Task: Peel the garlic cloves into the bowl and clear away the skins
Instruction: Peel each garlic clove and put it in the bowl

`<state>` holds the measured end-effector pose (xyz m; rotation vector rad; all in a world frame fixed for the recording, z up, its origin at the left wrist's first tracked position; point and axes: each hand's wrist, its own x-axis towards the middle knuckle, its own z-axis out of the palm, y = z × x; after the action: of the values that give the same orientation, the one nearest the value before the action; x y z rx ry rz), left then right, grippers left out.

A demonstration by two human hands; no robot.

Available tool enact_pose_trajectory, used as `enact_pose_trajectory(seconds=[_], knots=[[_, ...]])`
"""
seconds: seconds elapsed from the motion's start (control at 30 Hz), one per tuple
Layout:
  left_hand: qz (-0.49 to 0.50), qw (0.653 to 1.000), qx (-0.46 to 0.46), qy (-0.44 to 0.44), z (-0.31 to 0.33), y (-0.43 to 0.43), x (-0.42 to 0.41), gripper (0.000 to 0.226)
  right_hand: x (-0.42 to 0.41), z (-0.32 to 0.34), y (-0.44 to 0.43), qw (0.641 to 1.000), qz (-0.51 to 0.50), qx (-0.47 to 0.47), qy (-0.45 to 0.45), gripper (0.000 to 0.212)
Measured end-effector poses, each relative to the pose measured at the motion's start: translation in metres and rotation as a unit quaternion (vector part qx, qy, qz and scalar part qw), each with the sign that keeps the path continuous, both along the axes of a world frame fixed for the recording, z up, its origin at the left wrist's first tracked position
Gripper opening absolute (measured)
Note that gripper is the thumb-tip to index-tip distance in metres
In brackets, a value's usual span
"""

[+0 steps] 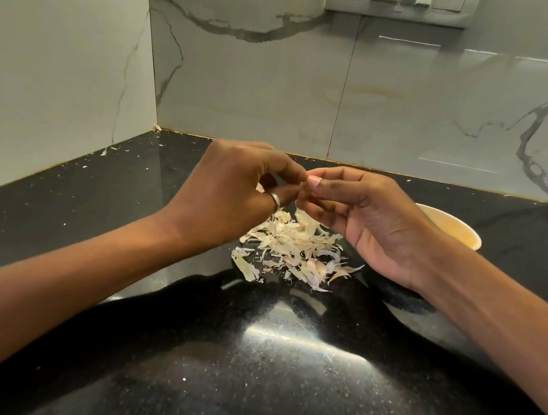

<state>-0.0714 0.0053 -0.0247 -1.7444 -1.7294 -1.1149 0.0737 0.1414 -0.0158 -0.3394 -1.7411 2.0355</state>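
The garlic clove (303, 193) (largely hidden, its long axis unclear to us) sits pinched between the curled fingers (287, 171) of left hand (234, 181) and right hand (361, 218), above the skins (295, 248) on the table (247, 359); we judge the bowl (453, 226) nearer the right.

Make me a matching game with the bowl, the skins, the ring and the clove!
Things:
1. bowl
2. skins
3. ring
4. clove

Places:
a. on a finger of the left hand
b. behind the right hand
c. heaped on the counter
d. pinched between the two hands

Pairs: 1-b, 2-c, 3-a, 4-d
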Motion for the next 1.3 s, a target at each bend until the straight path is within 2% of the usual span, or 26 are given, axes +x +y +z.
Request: enact_pose_trajectory(seconds=[0.27,0.4,0.47,0.53,0.77,1.0,1.13,1.3], knots=[[0.042,0.999,-0.014,-0.024,-0.002,0.002,-0.002,0.007,0.001,0.0,0.002,1.0,-0.007,0.001,0.001,0.027],[0.069,0.997,-0.019,-0.016,-0.004,0.003,-0.004,0.034,0.001,0.001,0.003,1.0,-0.002,-0.009,0.008,0.03],[0.057,0.998,-0.023,-0.013,-0.002,0.002,-0.002,0.026,0.001,0.001,0.004,1.0,-0.003,-0.025,0.015,0.026],[0.024,0.999,-0.037,-0.029,-0.002,0.001,-0.001,0.008,0.0,0.001,0.005,0.999,-0.01,-0.038,0.015,0.024],[0.036,0.997,-0.029,-0.063,-0.004,0.002,0.003,0.009,0.001,0.002,0.001,0.999,0.01,-0.031,0.008,0.024],[0.035,0.998,-0.022,-0.057,-0.004,0.002,0.005,0.009,0.0,0.0,-0.005,1.0,0.008,-0.028,-0.006,0.022],[0.035,0.997,-0.024,-0.06,-0.004,0.002,0.004,0.009,0.001,0.001,-0.008,0.999,0.006,-0.033,-0.005,0.028],[0.025,0.996,-0.029,-0.085,-0.004,0.002,0.007,0.01,0.0,0.001,-0.007,0.999,0.0,-0.04,0.007,0.02]])
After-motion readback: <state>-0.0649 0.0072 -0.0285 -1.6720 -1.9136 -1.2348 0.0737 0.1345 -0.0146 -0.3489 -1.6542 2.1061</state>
